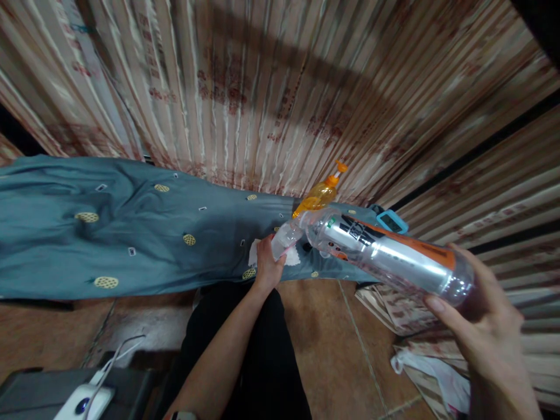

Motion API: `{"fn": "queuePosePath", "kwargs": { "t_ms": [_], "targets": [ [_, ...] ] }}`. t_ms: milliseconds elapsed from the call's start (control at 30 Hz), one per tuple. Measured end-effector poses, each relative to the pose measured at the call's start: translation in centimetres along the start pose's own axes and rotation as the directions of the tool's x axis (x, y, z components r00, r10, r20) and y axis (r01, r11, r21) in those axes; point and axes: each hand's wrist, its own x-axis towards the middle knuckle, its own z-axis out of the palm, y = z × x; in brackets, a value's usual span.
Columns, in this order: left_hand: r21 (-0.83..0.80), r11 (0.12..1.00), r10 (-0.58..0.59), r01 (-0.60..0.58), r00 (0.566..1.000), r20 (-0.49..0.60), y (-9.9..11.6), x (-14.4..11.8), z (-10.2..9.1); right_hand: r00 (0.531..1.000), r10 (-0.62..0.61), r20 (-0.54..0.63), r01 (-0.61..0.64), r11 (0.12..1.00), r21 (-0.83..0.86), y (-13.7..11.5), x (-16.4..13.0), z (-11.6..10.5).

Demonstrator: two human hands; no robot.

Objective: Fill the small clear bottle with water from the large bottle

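Bottle (385,256) front and centre in the head view: a clear plastic one with a silver and orange label, lying almost on its side, neck pointing left and slightly up. Right hand (481,326) is wrapped under its base, thumb along the near side, fingers curled behind, so the weight sits in the palm. Left hand (268,263) is closed around the neck end, close by the mouth, which looks like a grip for steadying or working the top; whether a cap is on, I cannot tell. Both hands hold the bottle out over the lap and the brown tiled floor (324,344).

Beyond it, a blue-grey bedsheet (131,233) with yellow spots runs along striped curtains (271,93). An orange pump bottle (321,195) stands just behind the clear one, and a small blue-framed device (391,221) sits near it. Bottom left, a white gadget with a cable (85,402) rests on a dark surface. Papers (394,309) lie on the floor at right.
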Motion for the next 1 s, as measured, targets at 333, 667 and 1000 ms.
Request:
{"fn": "queuePosePath", "kwargs": {
  "t_ms": [333,667,1000],
  "targets": [
    [-0.003,1.000,-0.014,0.014,1.000,-0.007,0.38,-0.18,-0.21,0.999,0.032,0.009,-0.032,0.999,0.007,-0.02,0.15,-0.16],
    [-0.006,0.999,-0.051,0.051,0.999,0.006,0.55,-0.15,-0.28,0.999,0.030,0.015,-0.030,1.000,0.002,-0.21,0.36,-0.16],
    [-0.025,0.999,-0.048,0.048,0.999,0.003,0.48,-0.04,-0.18,0.998,0.055,0.017,-0.055,0.998,0.010,-0.39,0.51,-0.18]
  ]
}}
